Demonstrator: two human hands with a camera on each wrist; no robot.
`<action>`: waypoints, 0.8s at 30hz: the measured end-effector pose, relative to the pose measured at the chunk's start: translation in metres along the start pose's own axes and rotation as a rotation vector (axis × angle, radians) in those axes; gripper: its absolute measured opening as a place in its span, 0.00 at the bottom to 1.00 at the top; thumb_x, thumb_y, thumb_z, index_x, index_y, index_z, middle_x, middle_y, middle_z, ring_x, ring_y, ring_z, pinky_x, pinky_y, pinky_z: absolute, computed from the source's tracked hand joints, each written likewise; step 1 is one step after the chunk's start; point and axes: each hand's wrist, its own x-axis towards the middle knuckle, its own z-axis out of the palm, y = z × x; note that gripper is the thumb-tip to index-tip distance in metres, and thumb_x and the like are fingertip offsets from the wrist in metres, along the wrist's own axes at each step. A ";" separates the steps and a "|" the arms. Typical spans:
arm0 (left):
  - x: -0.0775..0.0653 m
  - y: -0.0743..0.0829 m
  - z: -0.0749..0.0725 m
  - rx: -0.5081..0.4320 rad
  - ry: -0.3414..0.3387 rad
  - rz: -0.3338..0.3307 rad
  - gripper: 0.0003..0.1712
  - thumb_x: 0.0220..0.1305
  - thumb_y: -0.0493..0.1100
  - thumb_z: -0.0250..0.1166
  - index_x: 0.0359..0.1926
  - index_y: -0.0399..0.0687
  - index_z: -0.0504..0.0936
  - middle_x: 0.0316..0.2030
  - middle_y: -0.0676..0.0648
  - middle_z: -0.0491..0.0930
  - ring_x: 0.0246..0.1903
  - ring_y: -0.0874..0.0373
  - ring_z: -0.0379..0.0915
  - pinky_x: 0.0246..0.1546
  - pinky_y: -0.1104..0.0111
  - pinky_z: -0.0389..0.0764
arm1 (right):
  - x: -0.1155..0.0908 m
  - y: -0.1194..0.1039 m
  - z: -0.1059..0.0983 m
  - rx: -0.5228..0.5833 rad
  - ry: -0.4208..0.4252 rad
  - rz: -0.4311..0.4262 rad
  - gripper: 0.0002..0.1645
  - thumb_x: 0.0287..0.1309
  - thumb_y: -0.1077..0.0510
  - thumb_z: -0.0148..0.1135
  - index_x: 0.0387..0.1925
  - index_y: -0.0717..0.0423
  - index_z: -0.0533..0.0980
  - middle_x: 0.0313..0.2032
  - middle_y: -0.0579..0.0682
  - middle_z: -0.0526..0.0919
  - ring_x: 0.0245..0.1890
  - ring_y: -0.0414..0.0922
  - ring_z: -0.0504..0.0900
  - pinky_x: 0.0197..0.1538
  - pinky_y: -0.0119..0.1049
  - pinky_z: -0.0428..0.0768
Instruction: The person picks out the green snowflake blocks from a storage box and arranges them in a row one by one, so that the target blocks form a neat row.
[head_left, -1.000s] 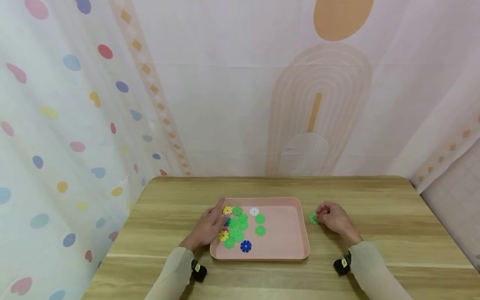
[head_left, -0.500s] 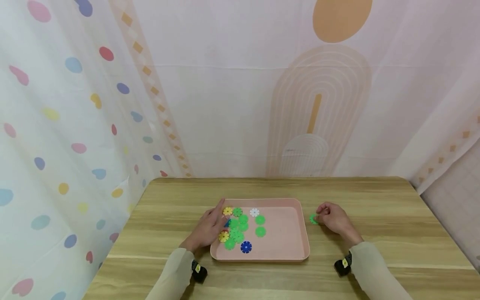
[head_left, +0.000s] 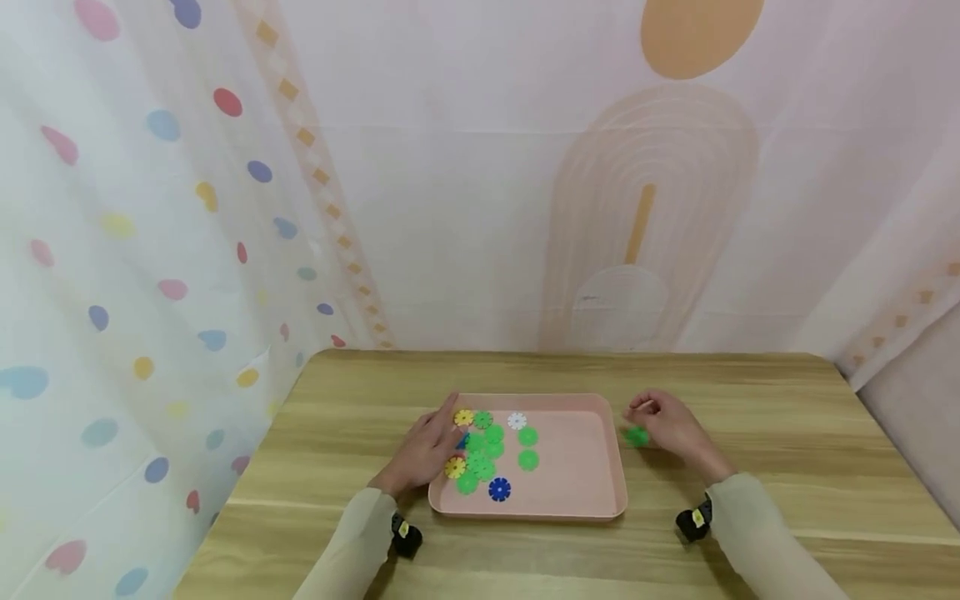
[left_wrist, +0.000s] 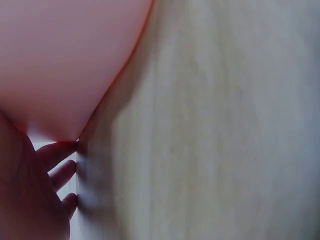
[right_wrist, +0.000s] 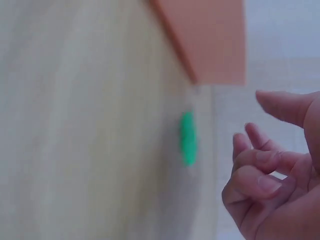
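A pink tray (head_left: 576, 467) lies on the wooden table, with snowflake-shaped plastic discs gathered in its left half. My left hand (head_left: 422, 450) holds the tray's left side, thumb over the inside and fingers along the outer wall; part of the discs are hidden under it. Right of the tray, a green snowflake disc (head_left: 637, 437) rests on the table. Just above it is my right hand (head_left: 677, 429), thumb and index finger apart, the other fingers loosely bent, nothing in them. The right wrist view shows the green disc (right_wrist: 188, 139) lying clear of the fingers.
Inside the tray are several green discs (head_left: 528, 460), a dark blue disc (head_left: 499, 489), a white disc (head_left: 517, 422) and yellow discs (head_left: 455, 467). Behind the table's far edge hangs a patterned curtain (head_left: 465, 208). Each wrist wears a small black camera.
My right hand has let go of the green disc it pinched and has lifted slightly off it. The left hand stays on the tray. The head view has shifted slightly.
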 end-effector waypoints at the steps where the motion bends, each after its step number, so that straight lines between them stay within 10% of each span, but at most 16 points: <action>1: 0.000 0.000 0.000 -0.002 -0.001 0.000 0.38 0.78 0.58 0.44 0.80 0.55 0.41 0.76 0.46 0.55 0.73 0.38 0.49 0.69 0.37 0.52 | 0.000 -0.004 0.000 0.003 0.001 -0.023 0.15 0.67 0.53 0.61 0.45 0.62 0.76 0.39 0.55 0.80 0.38 0.48 0.77 0.38 0.38 0.75; 10: 0.000 0.003 -0.001 -0.008 -0.002 -0.024 0.38 0.78 0.57 0.45 0.80 0.56 0.41 0.76 0.46 0.55 0.73 0.38 0.48 0.68 0.36 0.53 | 0.003 -0.046 0.012 0.012 -0.090 -0.166 0.16 0.68 0.53 0.60 0.47 0.62 0.77 0.41 0.55 0.80 0.39 0.48 0.77 0.38 0.38 0.75; 24: -0.003 0.004 -0.001 -0.003 -0.012 0.004 0.38 0.78 0.56 0.45 0.80 0.53 0.42 0.76 0.45 0.54 0.72 0.37 0.49 0.68 0.37 0.52 | 0.023 -0.077 0.042 0.119 -0.337 -0.100 0.15 0.66 0.58 0.60 0.50 0.63 0.75 0.39 0.61 0.81 0.25 0.45 0.76 0.28 0.36 0.75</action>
